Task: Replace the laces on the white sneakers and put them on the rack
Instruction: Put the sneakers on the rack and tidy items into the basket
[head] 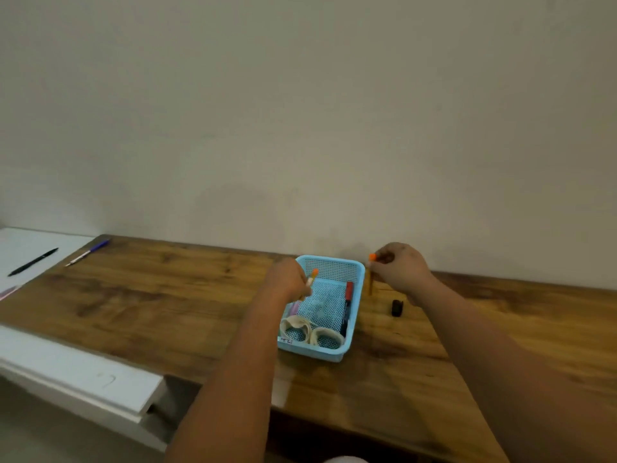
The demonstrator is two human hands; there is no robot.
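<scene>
Nearest the camera, two bare forearms reach out over a wooden table [133,305]. The left hand [288,277] has its fingers curled round a slim orange-tipped marker [313,276], held over the near-left part of a blue plastic basket [354,315]. The right hand [402,267] pinches an orange cap [372,257] just past the basket's far right corner, with a thin orange stick [370,282] hanging straight below its fingertips.

The white sneakers, their laces and the rack are nowhere in view, so as far as can be judged the task proper is not begun; all of it remains.

Below the left fingers the basket holds two pale rolls of tape [312,330] and a red-and-black marker [347,307] along its right wall. A small black cap [397,308] lies on the wood just nearer than the right hand. Well off to the left of both hands lie a blue pen [87,252] and a black pen [33,262], the latter on a white surface [36,237] adjoining the table. A plain pale wall [300,111] rises behind.
</scene>
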